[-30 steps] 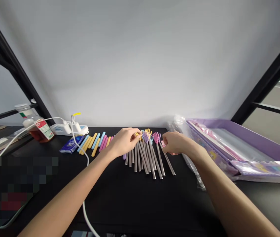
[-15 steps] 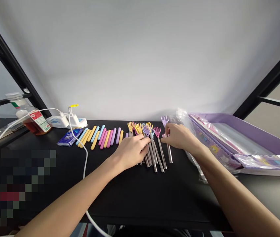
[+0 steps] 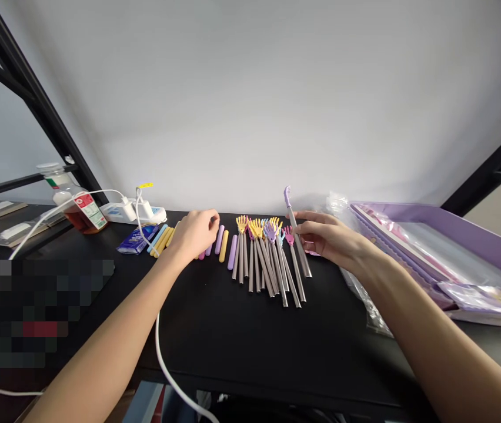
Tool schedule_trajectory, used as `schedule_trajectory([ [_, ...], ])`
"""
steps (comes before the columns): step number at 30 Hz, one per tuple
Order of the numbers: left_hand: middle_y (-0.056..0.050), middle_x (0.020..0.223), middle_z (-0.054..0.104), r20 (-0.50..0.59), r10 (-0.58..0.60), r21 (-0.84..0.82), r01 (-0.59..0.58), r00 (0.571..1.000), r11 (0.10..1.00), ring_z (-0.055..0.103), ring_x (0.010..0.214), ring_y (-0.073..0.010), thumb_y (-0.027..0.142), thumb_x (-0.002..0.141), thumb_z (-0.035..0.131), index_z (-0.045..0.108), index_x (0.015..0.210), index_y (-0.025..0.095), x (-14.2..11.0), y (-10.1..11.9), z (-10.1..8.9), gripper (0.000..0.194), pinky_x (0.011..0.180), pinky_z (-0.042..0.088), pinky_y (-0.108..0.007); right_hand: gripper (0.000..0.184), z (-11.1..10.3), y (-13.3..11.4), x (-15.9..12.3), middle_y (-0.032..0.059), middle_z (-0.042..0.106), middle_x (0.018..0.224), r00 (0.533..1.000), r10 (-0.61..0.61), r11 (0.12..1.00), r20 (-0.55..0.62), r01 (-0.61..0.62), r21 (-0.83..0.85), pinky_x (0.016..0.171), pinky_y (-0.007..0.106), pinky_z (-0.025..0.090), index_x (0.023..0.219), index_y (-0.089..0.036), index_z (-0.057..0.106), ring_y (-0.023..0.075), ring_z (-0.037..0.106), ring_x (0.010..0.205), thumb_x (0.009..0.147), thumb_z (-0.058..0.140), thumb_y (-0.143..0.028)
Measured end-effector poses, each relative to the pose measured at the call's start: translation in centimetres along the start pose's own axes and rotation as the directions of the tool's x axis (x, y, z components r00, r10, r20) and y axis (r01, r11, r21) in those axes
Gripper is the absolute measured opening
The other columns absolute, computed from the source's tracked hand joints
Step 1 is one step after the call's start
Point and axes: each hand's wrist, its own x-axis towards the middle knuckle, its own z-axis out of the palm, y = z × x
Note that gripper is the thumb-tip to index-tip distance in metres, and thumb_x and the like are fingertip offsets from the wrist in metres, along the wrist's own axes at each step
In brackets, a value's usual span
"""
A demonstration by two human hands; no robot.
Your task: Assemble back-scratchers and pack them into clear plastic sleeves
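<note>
Between the fingers and thumb of my right hand [image 3: 327, 236] is a purple-headed back scratcher [image 3: 292, 216], its metal rod slanting down to the right. Left of it lies a bunch of other back scratchers [image 3: 269, 264], with yellow, purple, pink and blue hand-shaped heads and metal rods. My left hand [image 3: 195, 232] is over the row of coloured handle sleeves, its fingers curled down and anything inside them hidden. Just right of that hand are a yellow handle sleeve [image 3: 223, 247] and a purple handle sleeve [image 3: 232, 252]. More blue and yellow sleeves [image 3: 162, 239] show on its left.
A purple box [image 3: 475, 226] and crumpled clear plastic [image 3: 378, 308] are at the right. On the left are a blue packet [image 3: 139, 239], a power strip [image 3: 113, 214], a bottle of dark liquid [image 3: 83, 212] and a white cable [image 3: 159, 346] crossing the black table [image 3: 250, 352].
My left hand has moved left from the bunch of back scratchers to the handle sleeves. In my right hand, the purple-headed back scratcher has turned and tilted. The view has shifted slightly.
</note>
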Motion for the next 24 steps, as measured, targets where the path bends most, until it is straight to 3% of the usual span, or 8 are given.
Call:
schedule_trajectory([
  [3, 0.003, 0.046, 0.058, 0.087, -0.018, 0.005, 0.018, 0.996, 1.0, 0.051, 0.037, -0.0165, 0.031, 0.095, 0.044, 0.068, 0.088, 0.023, -0.1, -0.2, -0.1, 0.027, 0.055, 0.041, -0.03, 0.024, 0.7, 0.5, 0.1, 0.0014, 0.064, 0.078, 0.999, -0.034, 0.999, 0.037, 0.033, 0.018, 0.058, 0.022, 0.05, 0.086, -0.018, 0.071, 0.0109, 0.058, 0.065, 0.067, 0.083, -0.026],
  [5, -0.001, 0.053, 0.062, 0.104, -0.006, 0.036, 0.003, 0.995, 0.999, 0.057, 0.044, -0.0176, 0.034, 0.094, 0.049, 0.068, 0.077, 0.022, -0.1, 0.0, 0.4, 0.029, 0.057, 0.042, -0.03, 0.021, 1.2, 0.7, 0.0, 0.0016, 0.062, 0.078, 0.997, -0.053, 0.998, 0.056, 0.052, 0.019, 0.057, 0.021, 0.05, 0.081, -0.018, 0.071, 0.0109, 0.058, 0.066, 0.067, 0.085, -0.027],
  [11, -0.007, 0.081, 0.071, -0.022, 0.149, 0.123, -0.146, 0.989, 0.982, 0.067, 0.075, -0.0232, 0.034, 0.086, 0.059, 0.068, 0.073, 0.021, -0.1, 1.0, 2.6, 0.02, 0.061, 0.041, -0.031, 0.024, 2.3, 0.8, -0.5, 0.0011, 0.06, 0.079, 0.993, -0.094, 0.996, 0.078, 0.094, -0.004, 0.058, 0.021, 0.049, 0.078, -0.017, 0.071, 0.0101, 0.057, 0.068, 0.071, 0.086, -0.034],
  [15, -0.008, 0.081, 0.071, 0.047, 0.197, 0.137, -0.202, 0.979, 0.97, 0.067, 0.075, -0.024, 0.032, 0.082, 0.061, 0.065, 0.065, 0.021, -0.6, 1.6, 3.2, 0.021, 0.061, 0.042, -0.032, 0.023, 2.2, 0.8, -0.4, 0.0018, 0.062, 0.081, 0.991, -0.098, 0.994, 0.086, 0.101, -0.033, 0.058, 0.021, 0.048, 0.079, -0.017, 0.07, 0.0103, 0.057, 0.069, 0.073, 0.084, -0.035],
  [20, -0.006, 0.067, 0.066, 0.08, 0.121, 0.17, -0.133, 0.989, 0.977, 0.065, 0.069, -0.0244, 0.03, 0.08, 0.062, 0.059, 0.054, 0.021, -0.7, 1.6, 3.1, 0.027, 0.068, 0.046, -0.035, 0.02, 2.1, 0.7, -0.4, 0.0013, 0.062, 0.081, 0.993, -0.094, 0.993, 0.076, 0.098, -0.059, 0.059, 0.021, 0.048, 0.08, -0.018, 0.07, 0.0103, 0.057, 0.069, 0.075, 0.081, -0.034],
  [24, -0.007, 0.07, 0.067, 0.062, 0.127, 0.188, -0.137, 0.99, 0.973, 0.065, 0.07, -0.0255, 0.033, 0.083, 0.061, 0.056, 0.054, 0.021, -0.7, 1.5, 3.4, 0.033, 0.065, 0.044, -0.035, 0.017, 2.3, 0.3, -0.8, 0.001, 0.061, 0.079, 0.993, -0.099, 0.992, 0.064, 0.103, -0.067, 0.058, 0.021, 0.049, 0.076, -0.019, 0.069, 0.011, 0.057, 0.07, 0.075, 0.08, -0.032],
])
